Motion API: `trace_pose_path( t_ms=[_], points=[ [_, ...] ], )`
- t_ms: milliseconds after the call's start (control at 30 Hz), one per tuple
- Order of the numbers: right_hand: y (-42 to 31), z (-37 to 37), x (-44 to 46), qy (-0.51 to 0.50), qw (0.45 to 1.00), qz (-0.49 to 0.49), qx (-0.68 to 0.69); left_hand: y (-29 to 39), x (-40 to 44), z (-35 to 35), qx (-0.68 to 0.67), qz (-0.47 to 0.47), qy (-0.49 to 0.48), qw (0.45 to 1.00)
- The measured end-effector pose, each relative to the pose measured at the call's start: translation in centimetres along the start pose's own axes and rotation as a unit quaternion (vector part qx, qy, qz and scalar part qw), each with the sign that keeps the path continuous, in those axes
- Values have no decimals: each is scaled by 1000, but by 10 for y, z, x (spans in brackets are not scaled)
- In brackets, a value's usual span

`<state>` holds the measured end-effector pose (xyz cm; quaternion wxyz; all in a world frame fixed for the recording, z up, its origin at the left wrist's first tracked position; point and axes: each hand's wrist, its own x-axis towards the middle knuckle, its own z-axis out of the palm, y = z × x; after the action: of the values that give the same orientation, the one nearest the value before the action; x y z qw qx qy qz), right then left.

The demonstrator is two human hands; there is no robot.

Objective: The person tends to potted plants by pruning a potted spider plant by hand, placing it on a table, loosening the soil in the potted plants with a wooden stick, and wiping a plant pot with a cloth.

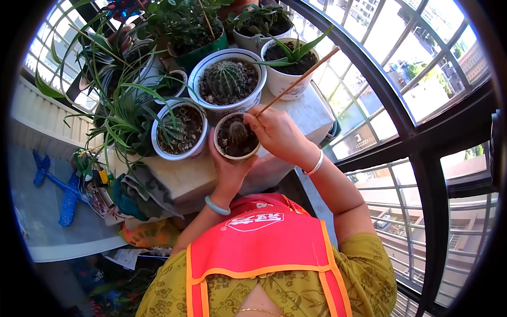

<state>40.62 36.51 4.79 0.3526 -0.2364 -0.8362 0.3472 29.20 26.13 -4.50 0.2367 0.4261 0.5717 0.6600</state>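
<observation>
My left hand [230,171] is wrapped round a small pot [238,157] at the front edge of the stone-topped stand. A little round cactus [237,133] grows in the dark soil of this pot. Above its right rim, my right hand [280,134] pinches a thin wooden stick [301,79] near its lower end. The stick slants up to the right, and its lower tip is hidden by my fingers. Just behind stands a larger white pot [196,100] with a big round cactus [224,79]. To the left is another white pot [158,146] with a small cactus [173,128].
An aloe pot [288,94] stands at the back right, beside barred windows [369,95]. Leafy potted plants [177,26] crowd the back, and a spider plant [119,116] spreads at left. A cloth [142,190] hangs by the stand; a blue toy plane [68,198] lies farther left.
</observation>
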Motion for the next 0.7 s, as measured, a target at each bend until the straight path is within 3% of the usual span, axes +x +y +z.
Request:
trace_pose_path(
  t_ms=[167, 467, 567, 700],
  points=[
    [6, -10, -4, -13, 1000, -6, -9, 7, 11, -15, -61, -22, -98, 993],
    [-8, -29, -4, 65, 991, 65, 96, 10, 14, -19, -88, -45, -123, 987],
    [-15, -22, -13, 17, 999, 25, 16, 10, 14, -19, -91, -45, -123, 987],
    [-11, -6, -15, 33, 998, -52, 11, 13, 13, -18, -95, -62, -116, 987]
  ],
)
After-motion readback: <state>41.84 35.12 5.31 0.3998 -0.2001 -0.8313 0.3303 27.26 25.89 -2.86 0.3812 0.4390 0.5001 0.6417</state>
